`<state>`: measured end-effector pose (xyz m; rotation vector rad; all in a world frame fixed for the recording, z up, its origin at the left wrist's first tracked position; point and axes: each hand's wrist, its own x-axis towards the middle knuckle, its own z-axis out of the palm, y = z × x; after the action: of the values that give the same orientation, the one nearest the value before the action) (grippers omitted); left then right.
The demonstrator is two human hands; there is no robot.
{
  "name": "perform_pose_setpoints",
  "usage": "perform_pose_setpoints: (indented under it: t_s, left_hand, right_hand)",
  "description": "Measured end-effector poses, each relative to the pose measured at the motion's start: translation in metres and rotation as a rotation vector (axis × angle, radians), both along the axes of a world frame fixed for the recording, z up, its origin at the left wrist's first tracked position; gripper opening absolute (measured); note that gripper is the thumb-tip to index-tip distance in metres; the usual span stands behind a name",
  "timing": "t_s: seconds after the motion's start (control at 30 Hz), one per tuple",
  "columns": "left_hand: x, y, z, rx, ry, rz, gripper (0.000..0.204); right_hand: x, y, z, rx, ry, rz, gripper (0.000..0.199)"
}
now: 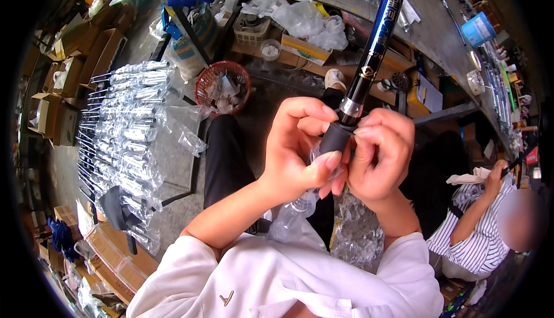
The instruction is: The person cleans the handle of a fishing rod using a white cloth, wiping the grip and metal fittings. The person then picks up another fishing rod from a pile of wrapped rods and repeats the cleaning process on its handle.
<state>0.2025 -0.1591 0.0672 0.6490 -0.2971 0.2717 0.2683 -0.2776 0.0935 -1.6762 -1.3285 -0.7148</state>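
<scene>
Head view. Both hands meet at frame centre around the lower end of a fishing rod [369,53]. The rod is dark blue and black with a silver ring; it rises from between the fingers toward the top edge, tilted slightly right.

Left hand [300,151]: fingers curled over the rod's black butt end [334,138], thumb pressed along the underside, so the butt sits between thumb and forefinger.

Right hand [378,153]: fingers bent and pressed together, tips pinching the butt from the right side, just below the silver ring. The two hands touch each other at the fingertips.

A clear plastic sleeve [294,211] hangs crumpled below the left fingers, touching the palm; more crumpled clear film [355,231] lies under the right wrist, over the person's lap.

Containers: a red mesh basket [203,84] stands well beyond the left fingers, holding crumpled clear plastic scraps. A pale basket [252,29] sits further up, contents unclear. Open cardboard boxes [101,50] line the far left; contents cannot be told.

Far left of the fingers, a row of bagged rods [124,128] lies side by side on a grey tabletop [176,162].

Lower right: another person in a striped shirt [479,237], seated, well apart from the right fingers.
</scene>
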Motion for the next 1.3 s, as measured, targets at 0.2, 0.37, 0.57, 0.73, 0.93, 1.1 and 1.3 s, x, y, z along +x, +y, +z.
perform_pose_setpoints:
  t_s: [0.2, 0.37, 0.57, 0.73, 0.93, 1.1, 1.3]
  left_hand:
    - [0.0, -0.004, -0.002, 0.216, 0.047, 0.059, 0.062]
    - [0.0, 0.001, 0.007, 0.093, 0.219, -0.156, 0.049]
    - [0.004, 0.008, 0.035, 0.266, 0.384, -0.044, 0.028]
    - [-0.002, 0.009, 0.037, 0.299, 0.227, -0.074, 0.035]
    - [-0.009, 0.009, 0.045, 0.188, 0.224, -0.217, 0.055]
    - [-0.007, 0.006, 0.046, 0.151, 0.24, -0.231, 0.06]
    - [-0.007, 0.006, 0.038, -0.061, 0.147, -0.323, 0.054]
  right_hand:
    - [-0.021, -0.004, -0.006, 0.029, 0.216, 0.006, 0.023]
    - [-0.01, -0.003, -0.005, 0.002, 0.013, -0.066, 0.03]
    - [0.006, 0.005, -0.008, 0.054, -0.169, -0.016, 0.033]
    - [0.011, 0.011, 0.003, 0.106, -0.051, 0.116, 0.037]
    - [0.003, 0.015, -0.007, 0.234, -0.153, 0.061, 0.03]
    - [0.006, 0.001, -0.003, 0.097, -0.289, 0.04, 0.031]
    - [0.0, -0.004, -0.017, 0.106, -0.151, 0.071, 0.035]
